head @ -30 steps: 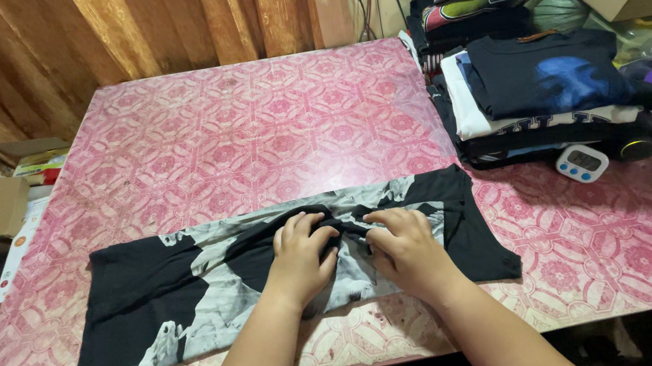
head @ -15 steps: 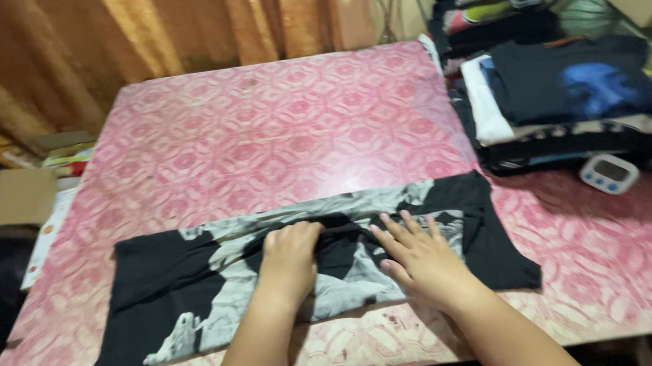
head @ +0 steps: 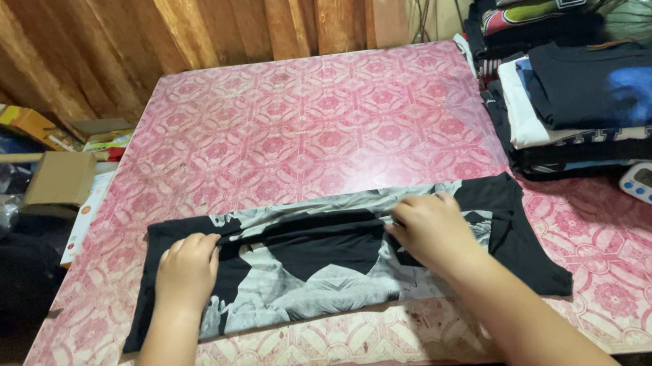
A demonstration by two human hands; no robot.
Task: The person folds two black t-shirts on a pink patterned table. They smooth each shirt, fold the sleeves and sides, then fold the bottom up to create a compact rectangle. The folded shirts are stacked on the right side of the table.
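So there's this black cotton t-shirt with a big grey-white print [head: 313, 273] lying folded into a long strip along the near edge of the pink patterned table [head: 311, 134]. Both hands are down on it, well apart. The left hand [head: 186, 270] sits near the strip's left end with fingers curled over the fold line, looks like it's pinching the doubled cloth. The right hand [head: 430, 228] is toward the right end, fingers bent and gripping that same folded edge. My guess is they're spread like that to keep the crease straight and taut along its length.

At the far right edge of the table there's a tall stack of folded dark shirts [head: 609, 99], the top one black with a blue print. A small white digital timer with blue buttons [head: 650, 182] rests just in front of that stack. Off the left edge, a plain brown cardboard box [head: 61, 177] sits lower down, with a yellow-orange carton [head: 20, 122] behind it near the brown curtain [head: 179, 22].
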